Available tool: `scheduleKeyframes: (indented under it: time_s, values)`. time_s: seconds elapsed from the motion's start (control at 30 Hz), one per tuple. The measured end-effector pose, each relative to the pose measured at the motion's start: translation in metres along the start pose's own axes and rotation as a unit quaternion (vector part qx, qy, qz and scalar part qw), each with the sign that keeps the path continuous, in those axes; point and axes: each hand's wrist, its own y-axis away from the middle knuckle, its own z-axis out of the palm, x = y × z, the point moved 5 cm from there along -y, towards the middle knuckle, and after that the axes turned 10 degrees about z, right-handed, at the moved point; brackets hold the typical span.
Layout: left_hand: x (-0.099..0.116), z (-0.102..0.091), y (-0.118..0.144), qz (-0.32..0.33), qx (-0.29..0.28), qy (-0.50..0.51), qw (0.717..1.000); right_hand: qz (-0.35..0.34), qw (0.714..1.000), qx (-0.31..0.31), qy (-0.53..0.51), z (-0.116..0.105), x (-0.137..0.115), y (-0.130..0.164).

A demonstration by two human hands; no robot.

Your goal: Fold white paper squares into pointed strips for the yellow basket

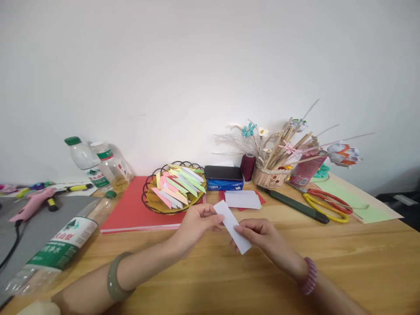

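Note:
A narrow white paper strip point(233, 225) is held above the wooden table point(344, 258) between both hands. My left hand point(197, 223) pinches its upper end, and a green bangle sits on that forearm. My right hand point(259, 236) grips the strip's lower end, with a pink bead bracelet at the wrist. Just behind the hands stands a wire basket point(147, 194) filled with several folded coloured paper strips point(177, 186). White paper sheets point(243, 199) lie on red paper right behind the strip.
A red paper stack point(131, 210) lies under the basket. Plastic bottles point(59, 249) lie and stand at the left, near a pink glue gun point(31, 205). A blue tissue pack point(225, 183), a stick-filled cup point(272, 175), a craft knife point(295, 205) and scissors point(328, 203) line the back right.

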Motion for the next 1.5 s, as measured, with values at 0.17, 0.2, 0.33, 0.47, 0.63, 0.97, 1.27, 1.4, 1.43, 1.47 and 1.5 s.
scheduleKeyframes:
  time_s: [0.17, 0.2, 0.33, 0.47, 0.63, 0.97, 1.27, 1.4, 1.43, 1.47, 1.5]
  values:
    - [0.002, 0.001, 0.002, -0.008, 0.006, -0.016, 1.0, -0.02, 1.0, -0.014, 0.005, 0.005, -0.007, 0.0]
    - [0.001, 0.002, 0.002, -0.008, -0.004, -0.035, 0.999, -0.026, 1.0, -0.002, 0.001, 0.004, -0.009, 0.0]
    - [-0.002, 0.006, 0.004, 0.002, -0.043, -0.088, 0.995, -0.049, 0.997, 0.067, -0.005, -0.003, -0.011, 0.001]
    - [-0.01, 0.011, 0.008, -0.023, -0.098, -0.078, 0.992, -0.052, 0.992, 0.116, -0.004, -0.009, -0.008, 0.001]
    - [-0.024, 0.018, 0.017, -0.12, -0.176, -0.057, 0.975, -0.056, 0.988, 0.145, 0.002, -0.016, -0.008, 0.001]
    - [-0.03, 0.013, 0.017, -0.085, -0.173, -0.139, 0.971, -0.063, 0.99, 0.124, 0.033, -0.016, -0.014, 0.005]
    - [-0.025, 0.018, 0.02, -0.083, -0.172, -0.159, 0.969, -0.05, 0.99, 0.129, 0.032, -0.019, -0.012, 0.007]
    - [-0.024, 0.02, 0.021, -0.085, -0.17, -0.143, 0.971, -0.051, 0.988, 0.145, 0.026, -0.019, -0.014, 0.009]
    - [-0.024, 0.021, 0.022, -0.087, -0.168, -0.137, 0.972, -0.052, 0.987, 0.15, 0.025, -0.019, -0.015, 0.01]
    - [-0.024, 0.021, 0.022, -0.089, -0.167, -0.132, 0.973, -0.053, 0.986, 0.155, 0.025, -0.019, -0.016, 0.011]
    - [-0.025, 0.022, 0.023, -0.089, -0.167, -0.129, 0.973, -0.054, 0.985, 0.161, 0.025, -0.019, -0.017, 0.012]
